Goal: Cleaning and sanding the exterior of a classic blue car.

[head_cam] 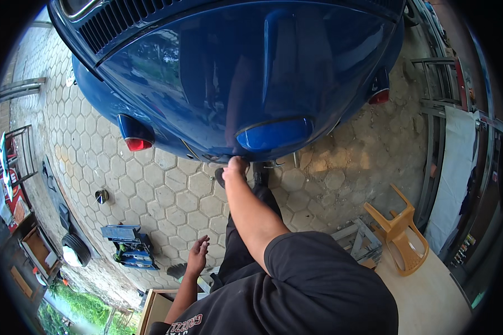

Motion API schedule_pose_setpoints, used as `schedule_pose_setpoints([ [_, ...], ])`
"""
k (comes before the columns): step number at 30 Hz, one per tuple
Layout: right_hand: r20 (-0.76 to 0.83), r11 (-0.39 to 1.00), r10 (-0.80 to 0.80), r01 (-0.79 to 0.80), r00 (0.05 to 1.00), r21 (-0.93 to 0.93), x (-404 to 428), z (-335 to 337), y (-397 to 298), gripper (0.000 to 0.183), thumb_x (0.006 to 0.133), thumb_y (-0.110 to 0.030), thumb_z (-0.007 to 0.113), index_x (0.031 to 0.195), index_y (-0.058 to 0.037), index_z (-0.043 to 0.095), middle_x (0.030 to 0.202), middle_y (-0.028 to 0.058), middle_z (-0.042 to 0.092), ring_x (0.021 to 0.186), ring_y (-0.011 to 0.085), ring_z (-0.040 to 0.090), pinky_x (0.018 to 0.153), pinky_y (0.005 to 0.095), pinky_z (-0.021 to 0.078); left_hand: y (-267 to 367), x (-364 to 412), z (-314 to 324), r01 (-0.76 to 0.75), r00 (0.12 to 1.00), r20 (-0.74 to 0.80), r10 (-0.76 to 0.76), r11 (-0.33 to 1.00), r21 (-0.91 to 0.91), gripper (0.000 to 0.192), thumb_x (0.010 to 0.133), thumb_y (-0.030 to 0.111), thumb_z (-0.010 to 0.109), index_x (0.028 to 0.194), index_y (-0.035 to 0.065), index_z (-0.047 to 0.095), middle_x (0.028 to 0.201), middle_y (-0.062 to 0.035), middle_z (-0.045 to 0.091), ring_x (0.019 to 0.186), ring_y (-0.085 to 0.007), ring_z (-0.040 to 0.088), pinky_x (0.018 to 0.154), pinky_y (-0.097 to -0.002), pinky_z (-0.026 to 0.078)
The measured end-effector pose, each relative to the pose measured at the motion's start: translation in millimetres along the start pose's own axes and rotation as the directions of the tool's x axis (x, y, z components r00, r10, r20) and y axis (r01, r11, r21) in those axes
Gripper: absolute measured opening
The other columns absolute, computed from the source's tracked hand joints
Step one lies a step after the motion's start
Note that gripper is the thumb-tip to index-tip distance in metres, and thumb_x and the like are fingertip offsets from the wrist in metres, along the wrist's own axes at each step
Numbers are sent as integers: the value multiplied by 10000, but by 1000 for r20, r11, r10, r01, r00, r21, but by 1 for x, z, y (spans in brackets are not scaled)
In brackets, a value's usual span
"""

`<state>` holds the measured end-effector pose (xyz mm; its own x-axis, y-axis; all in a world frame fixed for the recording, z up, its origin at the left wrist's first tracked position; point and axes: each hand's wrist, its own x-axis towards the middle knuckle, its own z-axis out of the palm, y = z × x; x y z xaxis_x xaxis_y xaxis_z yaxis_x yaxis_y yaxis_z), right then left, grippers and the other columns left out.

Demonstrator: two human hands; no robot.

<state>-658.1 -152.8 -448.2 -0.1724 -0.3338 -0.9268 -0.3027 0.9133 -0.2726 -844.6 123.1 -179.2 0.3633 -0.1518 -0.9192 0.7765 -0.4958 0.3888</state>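
A glossy blue car lid [218,75], vented body above it, fills the upper view, with a red tail light [138,144] on each side. My right hand [236,165] reaches to the lid's lower edge, beside the blue oval housing [275,135]; its fingers are partly hidden under the edge, so I cannot tell whether they grip it. A metal piece [274,164] sticks out below the edge, right of that hand. My left hand [198,256] hangs low by my side with nothing in it, fingers loosely apart.
An unfolded blue metal toolbox [130,247] and a small dark can [102,196] stand on the hexagonal pavers at the left. Beyond lies a tire [76,249]. At the right are a yellow plastic chair [398,230], a grey wooden frame [356,238] and metal racks [434,100].
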Motion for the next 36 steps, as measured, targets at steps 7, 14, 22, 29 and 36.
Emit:
schedule_pose_setpoints([
  [7, -41, 837, -444, 398, 895, -376, 63, -125, -44, 517, 1069, -150, 572, 1515, 110, 599, 1531, 222, 708, 1198, 414, 762, 1023, 475, 622, -69, -19, -17, 53, 995, -84, -57, 997, -53, 591, 1222, 438, 580, 1659, 40, 565, 1580, -152, 695, 1413, -281, 675, 1125, -439, 566],
  [14, -25, 111, -993, 802, 119, -587, -9, -174, -152, 332, 1027, -118, 573, 1243, 7, 791, 1427, 266, 754, 1273, 490, 725, 1079, 590, 583, -136, -24, -20, 187, 981, -57, -184, 982, 43, 535, 1218, 381, 595, 1626, 36, 603, 1545, -164, 730, 1395, -275, 696, 1121, -405, 549],
  [22, 438, -607, -96, 296, 894, -737, -23, -175, -192, 508, 987, -170, 727, 1489, -250, 734, 1568, 201, 695, 1401, 466, 694, 1115, 577, 601, -92, -11, -14, 124, 991, -56, -125, 992, -28, 565, 1222, 406, 581, 1640, 26, 582, 1558, -172, 719, 1416, -297, 681, 1134, -443, 559],
  [29, 747, -609, -203, 516, 633, -602, -9, -176, -154, 666, 948, -27, 745, 1557, -215, 553, 1677, 240, 435, 1281, 492, 733, 1037, 592, 643, -89, -13, -12, 112, 990, -83, -113, 994, -22, 555, 1227, 419, 561, 1654, 64, 576, 1597, -137, 697, 1454, -285, 669, 1152, -454, 562],
  [36, 672, -616, -145, 465, 727, -636, 20, -194, -150, 768, 953, -28, 704, 1632, -359, 564, 1762, 190, 363, 1295, 489, 736, 1114, 593, 589, -110, -20, 14, 121, 983, -138, -122, 993, -13, 520, 1217, 367, 604, 1596, 13, 633, 1496, -191, 761, 1384, -303, 729, 1177, -418, 551],
])
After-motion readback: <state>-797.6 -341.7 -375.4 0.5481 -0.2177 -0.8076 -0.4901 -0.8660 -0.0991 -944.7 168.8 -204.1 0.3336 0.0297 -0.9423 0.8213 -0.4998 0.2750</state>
